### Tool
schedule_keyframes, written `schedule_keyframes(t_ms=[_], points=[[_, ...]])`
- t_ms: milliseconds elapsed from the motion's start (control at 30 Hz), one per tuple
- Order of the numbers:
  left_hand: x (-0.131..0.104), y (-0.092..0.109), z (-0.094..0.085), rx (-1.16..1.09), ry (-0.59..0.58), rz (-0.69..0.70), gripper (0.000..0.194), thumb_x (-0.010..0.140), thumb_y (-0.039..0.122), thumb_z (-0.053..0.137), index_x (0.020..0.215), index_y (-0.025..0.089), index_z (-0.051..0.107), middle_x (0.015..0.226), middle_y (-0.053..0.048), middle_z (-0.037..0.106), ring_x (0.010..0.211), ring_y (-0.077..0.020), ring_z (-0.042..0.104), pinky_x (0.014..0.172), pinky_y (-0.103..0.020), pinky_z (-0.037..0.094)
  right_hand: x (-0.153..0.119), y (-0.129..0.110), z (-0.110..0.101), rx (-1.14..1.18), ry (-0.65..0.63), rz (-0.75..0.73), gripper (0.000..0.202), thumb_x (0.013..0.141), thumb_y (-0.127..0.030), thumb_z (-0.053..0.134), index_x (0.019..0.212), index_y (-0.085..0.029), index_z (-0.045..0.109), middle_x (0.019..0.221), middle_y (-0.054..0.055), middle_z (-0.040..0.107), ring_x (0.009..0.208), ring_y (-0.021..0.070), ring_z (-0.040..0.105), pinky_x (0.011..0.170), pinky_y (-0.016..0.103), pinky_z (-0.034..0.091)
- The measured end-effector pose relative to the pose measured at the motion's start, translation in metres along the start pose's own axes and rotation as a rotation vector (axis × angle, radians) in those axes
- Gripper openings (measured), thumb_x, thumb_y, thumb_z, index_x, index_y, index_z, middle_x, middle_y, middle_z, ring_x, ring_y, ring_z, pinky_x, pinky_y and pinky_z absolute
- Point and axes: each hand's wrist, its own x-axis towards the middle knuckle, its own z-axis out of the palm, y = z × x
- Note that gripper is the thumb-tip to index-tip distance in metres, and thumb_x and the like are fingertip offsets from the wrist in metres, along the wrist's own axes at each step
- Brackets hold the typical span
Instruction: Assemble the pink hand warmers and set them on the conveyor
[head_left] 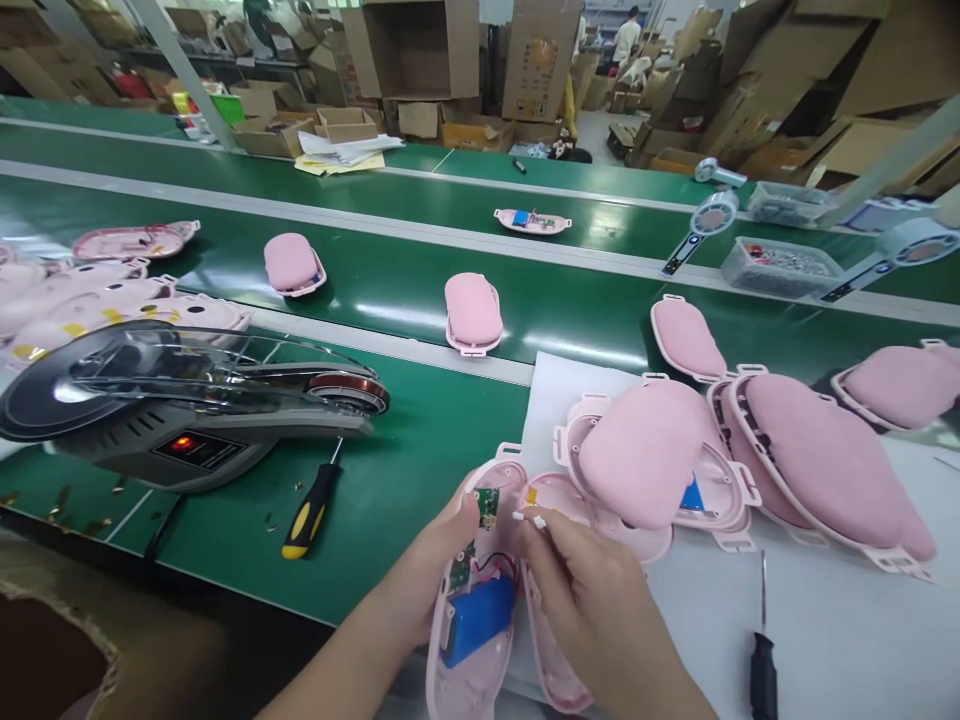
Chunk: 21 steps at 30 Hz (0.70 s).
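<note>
My left hand (442, 535) grips the upper left edge of an opened pink shell (484, 688), its thumb beside a green circuit board (487, 507). Inside that shell lie a blue battery (480, 620) and thin dark and red wires. My right hand (585, 575) pinches small white connectors (530, 517) between thumb and fingertips, over the second shell half (555, 660), which lies to the right of the first. A stack of pink padded shells (645, 450) rests just beyond my right hand.
A grey machine (225, 440) with a red light and a yellow-black screwdriver (311, 515) are at left. A black screwdriver (763, 665) lies on white sheeting at right. Pink shells (474, 312) sit along the green conveyor (375, 270); clear bins (780, 270) stand at back right.
</note>
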Motion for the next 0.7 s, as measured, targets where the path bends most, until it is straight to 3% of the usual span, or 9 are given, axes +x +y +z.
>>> schedule_keyframes(t_ms=[133, 300, 567, 700], points=[[0.000, -0.005, -0.001, 0.032, -0.046, 0.027, 0.081, 0.071, 0.055, 0.071, 0.139, 0.021, 0.043, 0.094, -0.010, 0.073, 0.085, -0.0263, 0.069, 0.078, -0.035, 0.050, 0.010, -0.007, -0.005, 0.066, -0.223, 0.177, 0.030, 0.086, -0.016, 0.041, 0.058, -0.021, 0.034, 0.049, -0.006, 0.045, 0.044, 0.0079, 0.036, 0.043, 0.022, 0.023], [-0.002, -0.009, -0.002, 0.057, -0.062, 0.072, 0.080, 0.072, 0.057, 0.069, 0.139, 0.021, 0.044, 0.088, -0.008, 0.073, 0.083, -0.0240, 0.068, 0.080, -0.033, 0.048, 0.019, -0.011, -0.008, 0.122, -0.365, 0.382, 0.031, 0.083, -0.022, 0.042, 0.054, -0.020, 0.031, 0.049, -0.006, 0.038, 0.048, 0.0086, 0.034, 0.045, 0.024, 0.020], [-0.003, -0.010, 0.000, 0.044, -0.077, 0.099, 0.078, 0.072, 0.058, 0.068, 0.138, 0.023, 0.045, 0.109, -0.010, 0.070, 0.102, -0.0286, 0.064, 0.093, -0.038, 0.045, 0.020, -0.010, -0.009, 0.304, -0.380, 0.552, 0.024, 0.077, -0.022, 0.044, 0.056, -0.021, 0.032, 0.054, -0.006, 0.039, 0.053, 0.0095, 0.035, 0.049, 0.023, 0.026], [-0.004, -0.012, -0.002, 0.095, -0.070, 0.078, 0.078, 0.073, 0.059, 0.066, 0.139, 0.025, 0.042, 0.111, -0.010, 0.069, 0.105, -0.0293, 0.063, 0.095, -0.040, 0.043, 0.021, -0.010, -0.010, 0.321, -0.386, 0.550, 0.022, 0.072, -0.018, 0.044, 0.055, -0.021, 0.031, 0.051, -0.007, 0.036, 0.052, 0.0087, 0.032, 0.048, 0.023, 0.025]])
